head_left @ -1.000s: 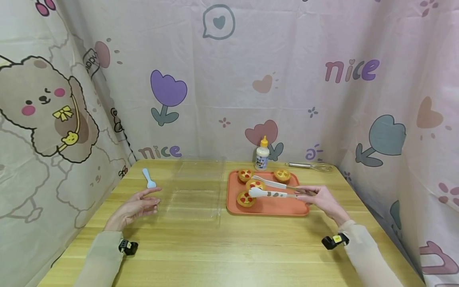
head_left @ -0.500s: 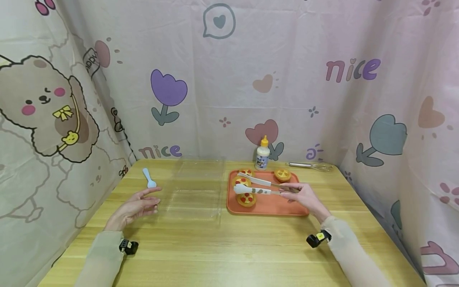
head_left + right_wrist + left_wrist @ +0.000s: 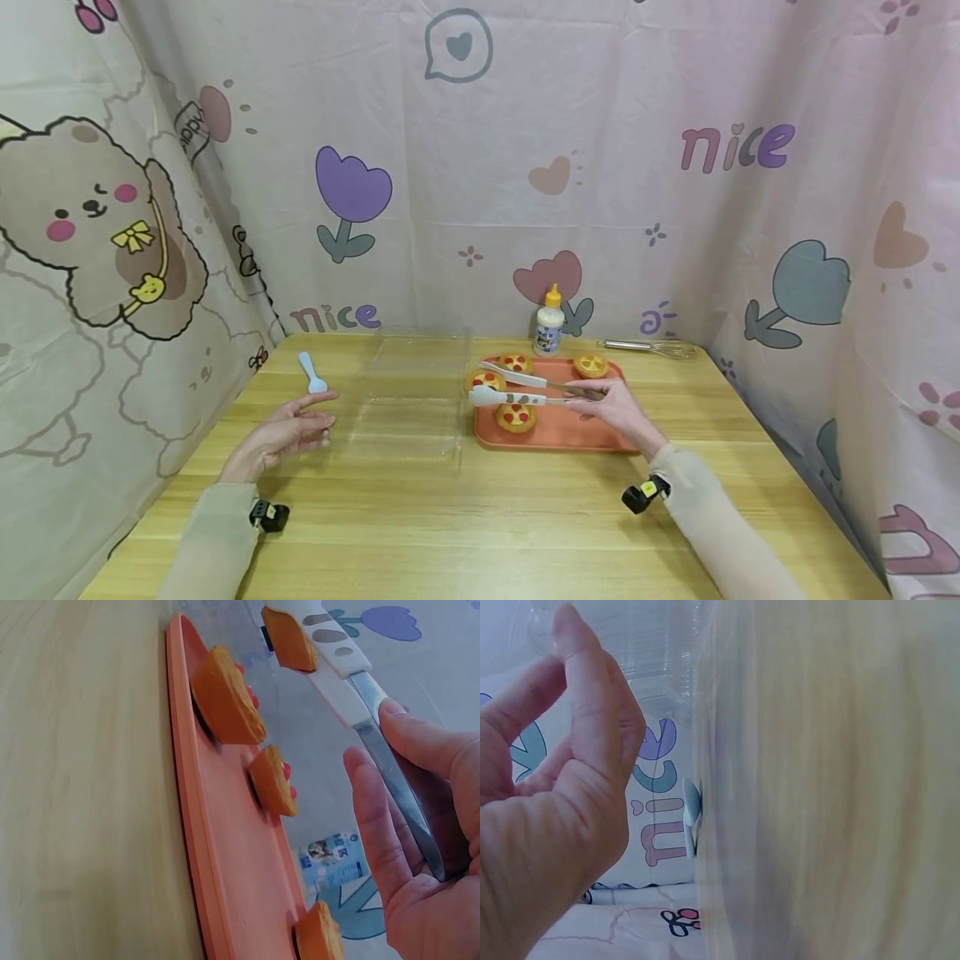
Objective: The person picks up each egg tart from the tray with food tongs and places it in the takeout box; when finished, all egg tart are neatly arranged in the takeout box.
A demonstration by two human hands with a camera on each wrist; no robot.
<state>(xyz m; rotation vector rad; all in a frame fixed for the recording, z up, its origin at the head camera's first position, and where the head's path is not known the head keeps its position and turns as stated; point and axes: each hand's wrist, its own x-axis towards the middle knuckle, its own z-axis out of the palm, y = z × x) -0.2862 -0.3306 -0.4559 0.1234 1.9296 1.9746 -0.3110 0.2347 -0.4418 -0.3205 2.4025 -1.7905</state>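
White-tipped tongs (image 3: 517, 399) are holding a tart (image 3: 486, 381) over the left edge of the tray (image 3: 577, 429); the right hand (image 3: 611, 408) is pinching them, the left hand (image 3: 285, 433) holding nothing, fingers (image 3: 591, 701) loosely bent. Slackening that pinch could drop it.

"What do the tongs (image 3: 525, 399) look like?"
"Shiny metal arms (image 3: 393, 780), smooth plastic tips (image 3: 486, 396)."
"And the tray (image 3: 562, 430)?"
"Matt plastic; the box (image 3: 408, 425) left of it, glossy clear plastic."
"Table (image 3: 510, 517)?"
"Smooth wood; the far curtain (image 3: 465, 150), cloth."
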